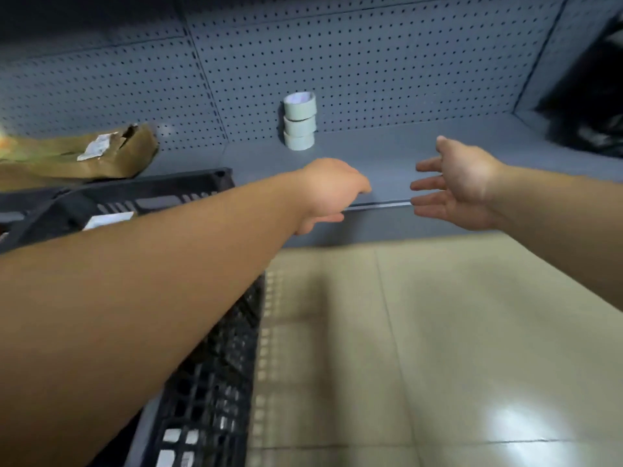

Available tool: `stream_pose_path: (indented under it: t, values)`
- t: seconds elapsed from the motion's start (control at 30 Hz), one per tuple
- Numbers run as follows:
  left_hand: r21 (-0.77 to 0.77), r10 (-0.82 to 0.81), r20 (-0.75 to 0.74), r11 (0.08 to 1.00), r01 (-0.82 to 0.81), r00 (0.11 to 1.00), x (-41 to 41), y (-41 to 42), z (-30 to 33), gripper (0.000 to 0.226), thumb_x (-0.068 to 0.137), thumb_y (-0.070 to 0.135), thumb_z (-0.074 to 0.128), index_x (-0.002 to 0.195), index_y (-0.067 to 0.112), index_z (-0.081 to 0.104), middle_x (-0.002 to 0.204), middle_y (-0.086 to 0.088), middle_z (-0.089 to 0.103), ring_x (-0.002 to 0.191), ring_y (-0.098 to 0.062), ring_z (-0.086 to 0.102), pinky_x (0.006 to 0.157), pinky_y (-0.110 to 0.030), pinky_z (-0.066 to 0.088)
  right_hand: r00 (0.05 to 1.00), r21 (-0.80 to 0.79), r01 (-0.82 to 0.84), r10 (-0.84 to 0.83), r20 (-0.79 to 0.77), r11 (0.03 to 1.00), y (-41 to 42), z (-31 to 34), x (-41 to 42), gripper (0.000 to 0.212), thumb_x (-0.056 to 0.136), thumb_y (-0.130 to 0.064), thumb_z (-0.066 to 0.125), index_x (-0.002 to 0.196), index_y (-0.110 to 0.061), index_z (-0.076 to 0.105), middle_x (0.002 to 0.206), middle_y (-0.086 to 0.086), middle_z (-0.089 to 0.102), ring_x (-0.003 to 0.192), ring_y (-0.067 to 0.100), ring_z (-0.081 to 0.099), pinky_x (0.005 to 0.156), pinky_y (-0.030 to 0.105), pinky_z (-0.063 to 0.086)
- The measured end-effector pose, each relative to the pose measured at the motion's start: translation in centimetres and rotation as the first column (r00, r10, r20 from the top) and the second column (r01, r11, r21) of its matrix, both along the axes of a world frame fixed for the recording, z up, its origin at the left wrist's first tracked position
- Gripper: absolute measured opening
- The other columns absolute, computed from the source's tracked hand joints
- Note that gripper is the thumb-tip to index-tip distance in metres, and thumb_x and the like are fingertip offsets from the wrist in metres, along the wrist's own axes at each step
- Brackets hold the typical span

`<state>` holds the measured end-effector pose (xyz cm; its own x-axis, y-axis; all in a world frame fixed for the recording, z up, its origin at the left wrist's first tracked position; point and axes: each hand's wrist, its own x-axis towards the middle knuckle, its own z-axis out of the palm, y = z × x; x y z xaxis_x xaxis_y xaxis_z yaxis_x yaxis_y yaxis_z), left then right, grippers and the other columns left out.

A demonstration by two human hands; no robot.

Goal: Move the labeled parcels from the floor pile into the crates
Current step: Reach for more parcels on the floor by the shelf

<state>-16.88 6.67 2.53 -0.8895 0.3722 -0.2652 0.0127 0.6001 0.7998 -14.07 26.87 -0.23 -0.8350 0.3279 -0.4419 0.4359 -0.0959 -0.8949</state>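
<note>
Grey pegboard (387,62) backs a low grey shelf (404,153), and both bare arms reach out over its front edge. The left hand (332,193) is seen from the back, its fingers curled downward and hidden behind the knuckles — whether they are closed on anything cannot be told, though nothing shows in the grip. The right hand (462,187) is turned palm inward, its fingers (428,185) spread apart and straight, holding nothing. The two hands are near each other but not touching.

A black plastic crate (209,382) with lattice walls stands on the beige tiled floor (438,348) under the left forearm; a white label (109,220) shows inside it, on something dark and blurred. Another parcel — a brown paper one (67,160) with a white label, torn at one corner — lies on the shelf at the far left, behind the crate. Three rolls of pale tape (300,121) are stacked upright on the shelf against the pegboard, beyond the hands. Something black and shiny (586,106) fills the far right edge.
</note>
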Motion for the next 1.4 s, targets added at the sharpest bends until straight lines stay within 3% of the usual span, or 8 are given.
stream_pose_path:
  t: [0.17, 0.3, 0.5, 0.87, 0.97, 1.07, 1.27, 1.4]
  values:
    - [0.071, -0.003, 0.133, 0.997, -0.006, 0.991, 1.1, 8.7, -2.0, 0.015, 0.099, 0.022, 0.06, 0.114, 0.022, 0.06, 0.119, 0.002, 0.059, 0.117, -0.02, 0.06, 0.079, -0.026, 0.056, 0.989, 0.056, 0.132, -0.135, 0.055, 0.99, 9.8, -1.9, 2.9, 0.063, 0.103, -0.056, 0.027, 0.145, -0.015, 0.049, 0.14, 0.015, 0.054, 0.116, 0.038, 0.056, 0.105, 0.048, 0.046]
    - [0.083, -0.038, 0.197, 0.996, 0.022, 0.98, 2.2, 14.5, -4.2, 0.026, 0.099, 0.024, 0.06, 0.124, 0.021, 0.061, 0.131, 0.0, 0.058, 0.12, -0.02, 0.058, 0.085, -0.028, 0.055, 0.948, 0.102, 0.291, -0.301, 0.1, 0.951, 17.2, -3.3, 5.9, 0.06, 0.102, -0.048, 0.029, 0.141, -0.008, 0.05, 0.147, 0.023, 0.052, 0.124, 0.046, 0.055, 0.109, 0.053, 0.044]
    - [0.097, -0.098, 0.184, 0.992, 0.081, 0.978, 3.9, 22.1, -6.7, 0.006, 0.099, 0.022, 0.057, 0.103, 0.02, 0.061, 0.115, -0.008, 0.064, 0.101, -0.024, 0.062, 0.1, -0.041, 0.055, 0.87, 0.152, 0.455, -0.475, 0.136, 0.877, 25.0, -5.7, 9.3, 0.06, 0.104, -0.052, 0.025, 0.143, -0.011, 0.047, 0.128, 0.013, 0.056, 0.105, 0.034, 0.056, 0.088, 0.044, 0.046]
    - [0.096, -0.091, 0.286, 0.993, 0.066, 0.954, 3.9, 32.6, -11.8, 0.016, 0.099, 0.034, 0.055, 0.086, 0.024, 0.06, 0.114, -0.005, 0.067, 0.113, -0.026, 0.064, 0.11, -0.046, 0.046, 0.751, 0.097, 0.619, -0.623, 0.22, 0.78, 31.6, -11.5, 10.8, 0.062, 0.1, -0.059, 0.027, 0.147, -0.021, 0.044, 0.149, 0.007, 0.046, 0.108, 0.029, 0.051, 0.106, 0.044, 0.046]
    - [0.109, -0.068, 0.316, 0.993, 0.035, 0.946, 3.6, 35.3, -13.6, 0.018, 0.1, 0.036, 0.056, 0.112, 0.024, 0.063, 0.123, -0.004, 0.065, 0.117, -0.025, 0.063, 0.104, -0.038, 0.05, 0.759, 0.118, 0.61, -0.62, 0.2, 0.784, 33.3, -13.6, 10.9, 0.063, 0.101, -0.058, 0.026, 0.144, -0.018, 0.048, 0.134, 0.009, 0.052, 0.09, 0.025, 0.051, 0.099, 0.043, 0.048]
    - [0.133, -0.04, 0.361, 0.991, -0.009, 0.932, 3.4, 37.9, -15.2, 0.04, 0.101, 0.038, 0.057, 0.138, 0.024, 0.057, 0.136, -0.001, 0.059, 0.117, -0.021, 0.06, 0.092, -0.032, 0.052, 0.756, 0.073, 0.631, -0.633, 0.167, 0.772, 35.1, -15.2, 10.7, 0.061, 0.103, -0.055, 0.026, 0.144, -0.014, 0.048, 0.129, 0.006, 0.053, 0.109, 0.026, 0.052, 0.111, 0.045, 0.041]
    - [0.157, -0.002, 0.415, 0.985, -0.069, 0.91, 2.9, 42.7, -17.4, 0.048, 0.1, 0.041, 0.054, 0.146, 0.025, 0.051, 0.149, 0.002, 0.052, 0.126, -0.019, 0.055, 0.089, -0.032, 0.052, 0.72, 0.0, 0.684, -0.674, 0.167, 0.73, 38.0, -16.8, 10.4, 0.039, 0.1, -0.06, 0.032, 0.101, -0.025, 0.051, 0.083, -0.015, 0.042, 0.077, 0.009, 0.044, 0.102, 0.037, 0.042]
    - [0.185, 0.026, 0.43, 0.976, -0.117, 0.902, 2.9, 45.5, -18.2, 0.049, 0.1, 0.041, 0.053, 0.146, 0.024, 0.048, 0.151, 0.003, 0.049, 0.125, -0.017, 0.054, 0.087, -0.034, 0.05, 0.739, -0.093, 0.671, -0.651, 0.174, 0.736, 39.0, -18.5, 10.7, 0.06, 0.099, -0.064, 0.033, 0.146, -0.028, 0.046, 0.132, -0.009, 0.05, 0.122, 0.017, 0.048, 0.117, 0.045, 0.033]
